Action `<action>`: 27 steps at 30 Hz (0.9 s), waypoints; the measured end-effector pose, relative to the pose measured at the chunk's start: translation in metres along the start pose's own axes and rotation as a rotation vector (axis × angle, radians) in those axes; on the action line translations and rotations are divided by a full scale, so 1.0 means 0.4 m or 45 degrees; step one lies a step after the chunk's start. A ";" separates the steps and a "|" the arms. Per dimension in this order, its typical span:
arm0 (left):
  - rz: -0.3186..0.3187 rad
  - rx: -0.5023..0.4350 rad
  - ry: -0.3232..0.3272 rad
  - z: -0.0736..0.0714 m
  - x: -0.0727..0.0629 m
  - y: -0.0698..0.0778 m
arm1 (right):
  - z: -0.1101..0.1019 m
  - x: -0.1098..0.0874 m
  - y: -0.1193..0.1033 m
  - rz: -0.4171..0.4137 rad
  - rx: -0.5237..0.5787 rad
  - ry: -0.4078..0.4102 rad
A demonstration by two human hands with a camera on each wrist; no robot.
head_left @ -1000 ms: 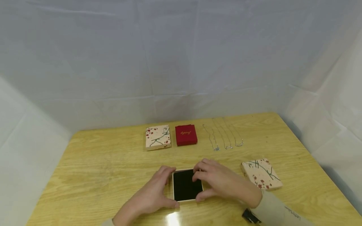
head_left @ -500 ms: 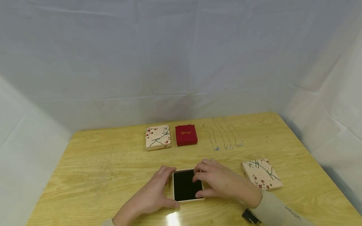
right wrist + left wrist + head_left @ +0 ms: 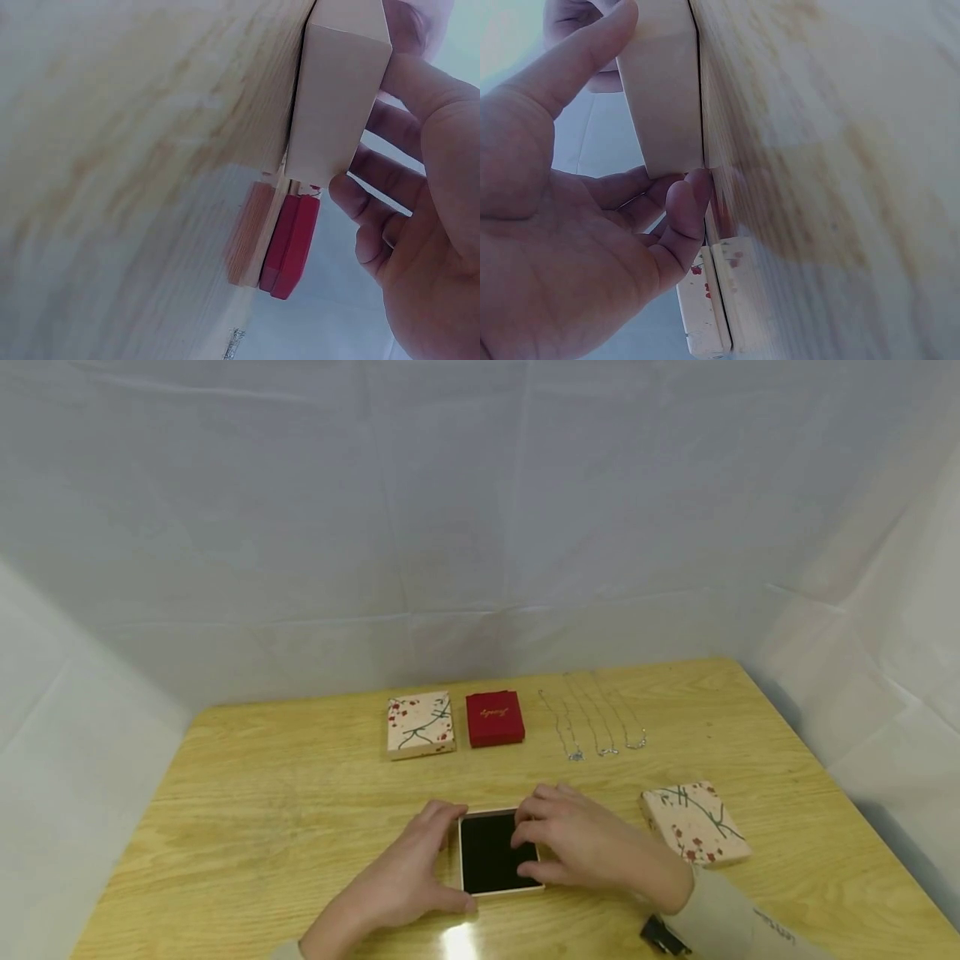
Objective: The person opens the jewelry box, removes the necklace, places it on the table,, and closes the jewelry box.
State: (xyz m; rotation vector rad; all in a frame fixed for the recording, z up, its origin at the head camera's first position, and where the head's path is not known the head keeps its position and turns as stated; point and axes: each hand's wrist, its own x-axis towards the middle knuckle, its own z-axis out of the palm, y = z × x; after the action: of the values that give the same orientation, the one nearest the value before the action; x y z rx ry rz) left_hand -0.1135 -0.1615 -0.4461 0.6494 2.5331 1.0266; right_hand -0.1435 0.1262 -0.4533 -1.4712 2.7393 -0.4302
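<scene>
A square box base with pale walls lies on the table in front of me, a black pad filling its inside. My left hand grips the base from the left, with fingers at the far corner and thumb at the near corner. In the left wrist view its thumb crosses the plain pale wall. My right hand reaches over the right side. Its bent fingers and thumb hold the pad along the right edge; the fingertips are partly hidden. From the right wrist, the lower fingers hang curled beside the box.
A flowered box lid lies right of my right forearm. Farther back stand a closed flowered box and a red jewelry box. Three silver necklaces lie stretched out beside them. A black object sits under my right sleeve.
My right thumb has shifted from the box's near right corner onto the pad, away from me. The left hand and the box base have stayed in place.
</scene>
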 end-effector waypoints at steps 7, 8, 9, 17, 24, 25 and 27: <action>0.001 -0.005 -0.003 -0.001 0.002 0.001 | -0.005 -0.002 -0.004 0.003 0.003 -0.023; 0.001 -0.002 -0.002 -0.001 0.002 0.001 | -0.008 -0.003 -0.005 0.008 0.003 -0.027; 0.002 0.001 0.000 0.000 0.002 0.002 | -0.011 -0.006 -0.006 0.015 0.007 -0.030; 0.003 0.033 0.027 0.004 0.000 0.006 | -0.062 -0.045 0.002 0.077 0.046 0.029; 0.024 0.044 0.046 0.007 -0.002 0.005 | -0.116 -0.105 0.036 0.167 0.064 0.032; 0.025 0.045 0.046 0.008 -0.002 0.005 | -0.123 -0.114 0.041 0.182 0.069 0.030; 0.026 0.046 0.043 0.007 -0.002 0.005 | -0.136 -0.133 0.052 0.215 0.083 0.021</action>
State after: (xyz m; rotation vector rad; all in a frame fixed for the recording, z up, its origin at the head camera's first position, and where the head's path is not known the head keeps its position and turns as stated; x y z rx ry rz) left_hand -0.1108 -0.1590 -0.4464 0.6750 2.5849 1.0092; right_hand -0.1375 0.1936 -0.4127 -1.2153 2.8029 -0.5232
